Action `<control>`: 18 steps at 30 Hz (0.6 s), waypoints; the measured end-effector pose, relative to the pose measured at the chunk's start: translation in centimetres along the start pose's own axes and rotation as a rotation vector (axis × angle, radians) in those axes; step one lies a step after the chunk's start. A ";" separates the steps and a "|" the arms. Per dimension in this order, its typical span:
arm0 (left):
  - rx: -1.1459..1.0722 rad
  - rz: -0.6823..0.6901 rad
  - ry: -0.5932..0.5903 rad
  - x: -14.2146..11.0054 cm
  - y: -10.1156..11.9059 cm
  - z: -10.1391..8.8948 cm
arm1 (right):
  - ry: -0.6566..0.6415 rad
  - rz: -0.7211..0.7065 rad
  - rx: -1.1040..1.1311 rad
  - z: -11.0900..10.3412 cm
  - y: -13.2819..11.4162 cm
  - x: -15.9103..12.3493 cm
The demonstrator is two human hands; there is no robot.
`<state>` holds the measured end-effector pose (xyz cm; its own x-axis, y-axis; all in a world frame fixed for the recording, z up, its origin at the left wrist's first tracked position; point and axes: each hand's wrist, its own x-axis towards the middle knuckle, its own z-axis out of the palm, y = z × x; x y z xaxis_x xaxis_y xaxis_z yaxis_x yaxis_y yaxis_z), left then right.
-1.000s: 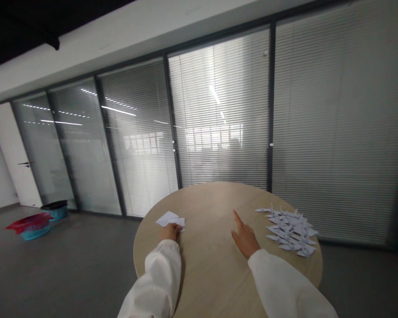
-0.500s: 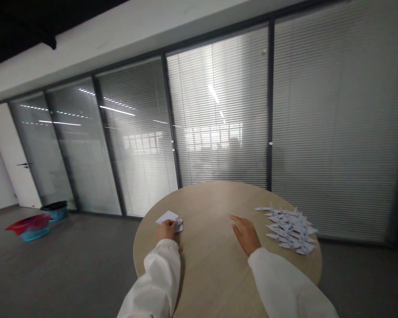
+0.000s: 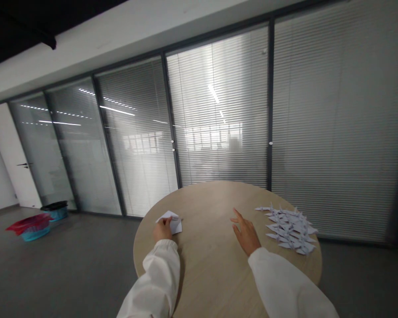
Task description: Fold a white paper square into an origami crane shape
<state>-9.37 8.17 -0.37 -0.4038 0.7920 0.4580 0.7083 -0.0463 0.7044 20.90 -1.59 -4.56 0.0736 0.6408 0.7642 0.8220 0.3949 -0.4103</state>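
Note:
At the left of the round wooden table (image 3: 205, 274), my left hand (image 3: 162, 229) has its thumb and fingers pinched together over white paper (image 3: 176, 226). The paper lies near the table's left edge, partly covered by the hand; whether it is one sheet or a small stack I cannot tell. My right hand (image 3: 246, 236) hovers over or rests on the middle right of the table, fingers spread and holding nothing. To its right sits a cluster of folded white paper cranes (image 3: 292, 229), packed closely in rows with pointed tips.
Behind the table runs a glass partition with blinds (image 3: 222, 110) in dark frames. On the floor at the far left stand a blue basin with a red bag (image 3: 29, 226) and another with a black bag (image 3: 55, 210), near a white door (image 3: 15, 154).
My left hand has shifted slightly left over the paper, uncovering more of its right side. The right hand's index finger has stretched out and its fingers are spread wider.

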 end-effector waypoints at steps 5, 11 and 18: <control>-0.152 0.018 0.308 -0.5 1.1 -1.5 | -0.004 0.015 0.019 -0.4 -0.6 0.2; -0.336 0.064 0.291 -1.9 3.5 -0.7 | -0.013 0.015 0.044 -0.3 -1.3 0.3; -0.707 0.104 -0.329 -6.7 8.4 4.7 | -0.104 -0.099 0.047 -1.0 -2.5 0.8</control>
<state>2.05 5.33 -0.11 -0.0854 0.8967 0.4343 0.1517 -0.4191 0.8952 19.46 -2.76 -2.41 -0.0675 0.6611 0.7473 0.7950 0.4882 -0.3600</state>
